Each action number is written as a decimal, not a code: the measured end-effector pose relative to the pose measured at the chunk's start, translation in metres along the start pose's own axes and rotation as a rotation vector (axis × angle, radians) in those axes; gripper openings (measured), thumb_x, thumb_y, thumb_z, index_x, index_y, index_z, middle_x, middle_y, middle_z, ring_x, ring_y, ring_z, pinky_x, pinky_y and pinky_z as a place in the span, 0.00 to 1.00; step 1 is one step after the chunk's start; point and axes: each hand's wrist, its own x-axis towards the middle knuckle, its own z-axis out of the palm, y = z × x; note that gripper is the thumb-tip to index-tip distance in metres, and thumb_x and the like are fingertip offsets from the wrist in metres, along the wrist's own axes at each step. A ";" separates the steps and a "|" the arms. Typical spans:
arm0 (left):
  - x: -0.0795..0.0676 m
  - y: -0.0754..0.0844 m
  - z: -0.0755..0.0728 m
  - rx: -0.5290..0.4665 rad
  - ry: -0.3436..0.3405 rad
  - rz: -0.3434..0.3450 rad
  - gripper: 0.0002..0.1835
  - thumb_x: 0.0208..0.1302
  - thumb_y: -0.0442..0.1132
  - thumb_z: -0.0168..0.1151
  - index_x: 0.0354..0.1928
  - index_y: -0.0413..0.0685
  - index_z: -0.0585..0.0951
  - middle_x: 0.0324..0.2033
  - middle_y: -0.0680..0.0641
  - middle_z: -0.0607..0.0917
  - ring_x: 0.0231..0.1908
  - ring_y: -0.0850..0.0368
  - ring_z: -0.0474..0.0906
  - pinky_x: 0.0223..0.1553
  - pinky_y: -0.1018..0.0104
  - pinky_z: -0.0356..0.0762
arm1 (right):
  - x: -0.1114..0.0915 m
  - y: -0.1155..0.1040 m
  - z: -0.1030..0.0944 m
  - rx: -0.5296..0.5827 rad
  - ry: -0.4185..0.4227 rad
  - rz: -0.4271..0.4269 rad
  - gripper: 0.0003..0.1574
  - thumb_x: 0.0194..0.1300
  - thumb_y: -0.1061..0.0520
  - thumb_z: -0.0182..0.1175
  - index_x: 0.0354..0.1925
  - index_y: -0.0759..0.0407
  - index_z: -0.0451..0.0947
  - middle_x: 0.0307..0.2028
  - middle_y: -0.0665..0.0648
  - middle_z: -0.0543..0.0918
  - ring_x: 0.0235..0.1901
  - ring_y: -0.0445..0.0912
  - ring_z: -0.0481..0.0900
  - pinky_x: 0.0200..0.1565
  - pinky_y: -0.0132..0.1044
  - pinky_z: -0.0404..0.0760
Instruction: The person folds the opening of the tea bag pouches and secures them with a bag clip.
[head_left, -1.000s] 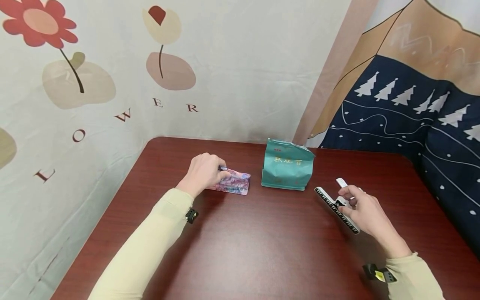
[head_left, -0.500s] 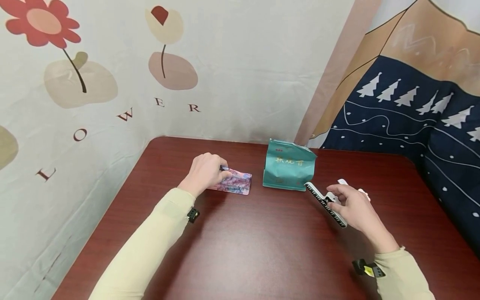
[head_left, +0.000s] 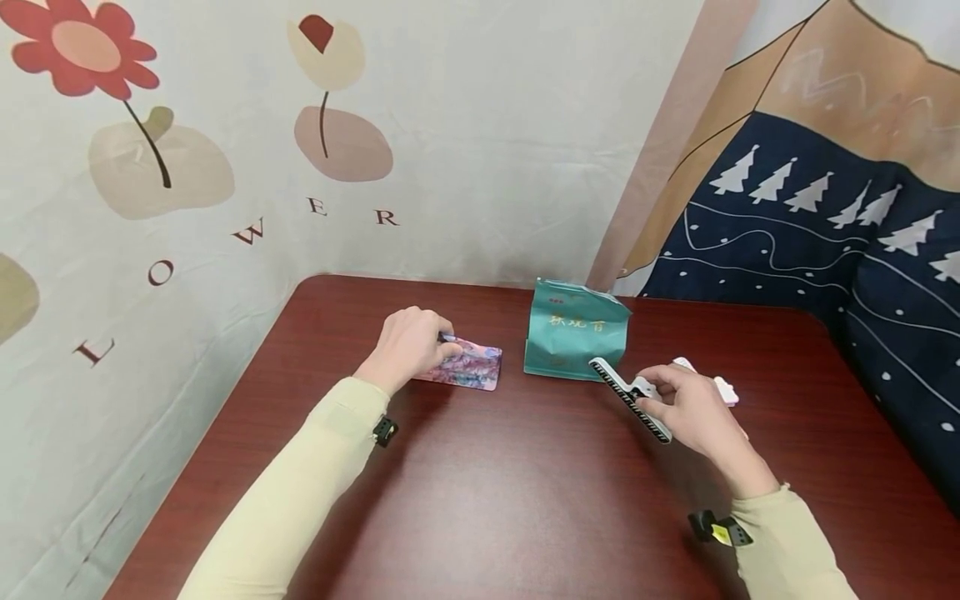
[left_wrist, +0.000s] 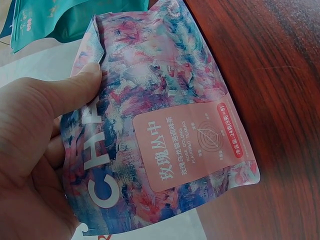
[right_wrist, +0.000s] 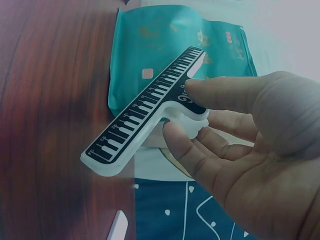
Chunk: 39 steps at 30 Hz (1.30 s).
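Observation:
My left hand (head_left: 408, 348) pinches the top edge of a pink and blue tea pouch (head_left: 472, 367) at the left of the table. In the left wrist view the thumb presses on the pouch (left_wrist: 150, 100) near its folded edge, and its printed label faces the camera. My right hand (head_left: 690, 408) holds a white clip with a piano-key pattern (head_left: 630, 400) by its grip tab, between thumb and fingers. The long bar of the clip (right_wrist: 145, 110) overlaps the lower part of a green tea bag (right_wrist: 150, 50) in the right wrist view.
The green tea bag (head_left: 576, 333) stands upright near the back edge of the dark red table (head_left: 510, 517). Behind my right hand lies another white clip-like piece (head_left: 726, 391), partly hidden. A printed cloth (head_left: 480, 150) hangs right behind the table.
My right hand has carried the piano-key clip leftward and slightly away from me, to the front of the green bag. The left hand and its pouch have stayed put.

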 end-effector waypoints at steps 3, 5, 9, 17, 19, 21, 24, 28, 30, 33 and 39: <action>0.000 0.000 0.000 0.005 -0.001 -0.003 0.14 0.62 0.54 0.75 0.38 0.52 0.92 0.31 0.49 0.90 0.29 0.54 0.78 0.29 0.59 0.77 | 0.002 -0.003 0.002 0.005 -0.009 0.010 0.19 0.60 0.64 0.73 0.50 0.63 0.85 0.40 0.61 0.86 0.35 0.50 0.86 0.36 0.35 0.83; 0.000 0.000 0.000 0.007 -0.001 -0.004 0.14 0.62 0.54 0.75 0.38 0.53 0.92 0.31 0.49 0.90 0.29 0.54 0.78 0.29 0.58 0.77 | 0.003 -0.006 0.003 0.011 -0.016 0.016 0.19 0.60 0.64 0.73 0.50 0.64 0.84 0.40 0.62 0.86 0.35 0.50 0.86 0.36 0.37 0.84; 0.000 0.000 0.001 0.004 -0.006 -0.009 0.14 0.62 0.54 0.75 0.39 0.53 0.92 0.32 0.49 0.90 0.29 0.54 0.78 0.30 0.58 0.77 | 0.006 -0.012 0.006 0.023 -0.020 0.009 0.18 0.60 0.64 0.73 0.50 0.65 0.84 0.40 0.62 0.87 0.34 0.50 0.87 0.35 0.37 0.83; 0.000 0.001 0.001 0.011 -0.017 -0.011 0.14 0.62 0.54 0.75 0.39 0.53 0.92 0.31 0.50 0.90 0.29 0.54 0.77 0.30 0.59 0.77 | 0.015 -0.022 0.010 0.031 -0.017 -0.009 0.17 0.60 0.63 0.74 0.48 0.65 0.84 0.34 0.58 0.88 0.32 0.48 0.86 0.32 0.35 0.81; 0.000 0.001 0.001 0.008 -0.020 -0.014 0.14 0.62 0.54 0.75 0.39 0.53 0.92 0.31 0.49 0.90 0.28 0.54 0.76 0.29 0.60 0.76 | 0.018 -0.025 0.011 0.031 -0.020 -0.015 0.17 0.61 0.62 0.74 0.48 0.64 0.85 0.34 0.58 0.87 0.31 0.47 0.85 0.32 0.35 0.81; 0.000 0.001 0.001 0.007 -0.023 -0.014 0.15 0.61 0.54 0.75 0.39 0.52 0.92 0.31 0.49 0.90 0.28 0.55 0.76 0.29 0.60 0.76 | 0.022 -0.028 0.013 0.025 -0.020 -0.025 0.16 0.61 0.62 0.74 0.47 0.64 0.85 0.33 0.58 0.87 0.31 0.47 0.84 0.32 0.36 0.81; 0.000 0.001 0.001 0.008 -0.023 -0.013 0.14 0.61 0.54 0.75 0.39 0.52 0.92 0.32 0.49 0.90 0.28 0.55 0.76 0.29 0.60 0.76 | 0.025 -0.032 0.017 0.015 -0.017 -0.046 0.16 0.60 0.63 0.74 0.46 0.64 0.85 0.33 0.58 0.88 0.31 0.47 0.84 0.34 0.39 0.81; 0.000 0.000 0.002 0.011 -0.025 -0.016 0.14 0.61 0.54 0.75 0.39 0.53 0.92 0.32 0.49 0.90 0.28 0.54 0.76 0.29 0.60 0.76 | 0.029 -0.037 0.021 0.012 -0.022 -0.060 0.16 0.60 0.63 0.74 0.46 0.64 0.85 0.34 0.58 0.89 0.32 0.48 0.85 0.36 0.41 0.82; 0.000 0.000 0.002 0.011 -0.022 -0.016 0.14 0.61 0.54 0.75 0.39 0.53 0.92 0.32 0.49 0.90 0.28 0.54 0.76 0.29 0.60 0.76 | 0.032 -0.039 0.022 0.015 -0.030 -0.058 0.16 0.60 0.63 0.74 0.47 0.64 0.85 0.34 0.59 0.89 0.33 0.49 0.85 0.36 0.42 0.82; 0.000 0.001 0.001 0.010 -0.018 -0.015 0.14 0.61 0.54 0.75 0.39 0.52 0.92 0.32 0.49 0.90 0.28 0.54 0.76 0.29 0.60 0.76 | 0.035 -0.042 0.023 0.017 -0.046 -0.053 0.16 0.61 0.63 0.73 0.48 0.64 0.85 0.36 0.59 0.89 0.35 0.50 0.84 0.37 0.42 0.82; 0.001 0.001 0.002 0.013 -0.013 -0.012 0.14 0.62 0.54 0.75 0.38 0.52 0.92 0.31 0.49 0.90 0.28 0.54 0.75 0.29 0.60 0.76 | 0.044 -0.049 0.027 0.009 -0.034 -0.079 0.15 0.61 0.62 0.73 0.47 0.63 0.86 0.36 0.58 0.89 0.36 0.50 0.83 0.39 0.44 0.81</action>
